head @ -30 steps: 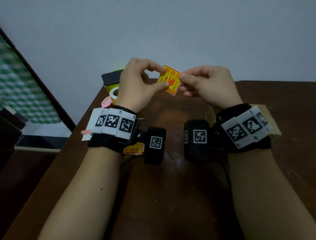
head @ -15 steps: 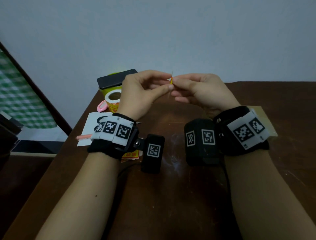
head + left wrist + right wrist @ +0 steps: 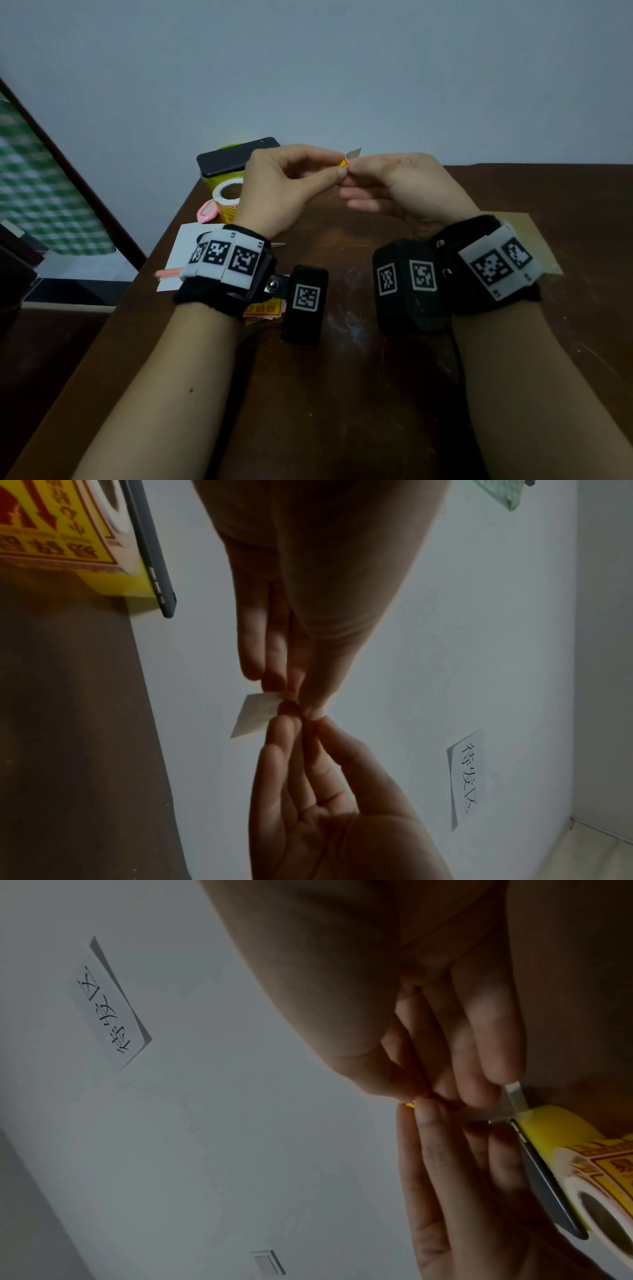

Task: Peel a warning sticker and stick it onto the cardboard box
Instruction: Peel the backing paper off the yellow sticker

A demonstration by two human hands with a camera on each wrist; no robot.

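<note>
Both hands hold a small yellow and red warning sticker (image 3: 343, 161) in the air above the far side of the table. My left hand (image 3: 337, 167) pinches it between thumb and index finger. My right hand (image 3: 350, 168) pinches it from the other side, fingertips touching the left ones. The sticker is nearly edge-on, and its pale backing (image 3: 353, 152) pokes up above the fingers. The left wrist view shows that backing (image 3: 255, 715) as a white flap beside the meeting fingertips. A flat tan cardboard box (image 3: 536, 236) lies on the table, mostly hidden under my right wrist.
At the far left of the brown table (image 3: 342, 394) stands a sticker roll (image 3: 228, 196), with a black phone (image 3: 236, 160) on a yellow container behind it. A pink object (image 3: 209, 213), white paper (image 3: 186, 253) and loose stickers (image 3: 265, 310) lie by my left wrist.
The sticker has turned from face-on to nearly edge-on. Both hands have closed in on one corner, and the pale backing now shows above the fingers.
</note>
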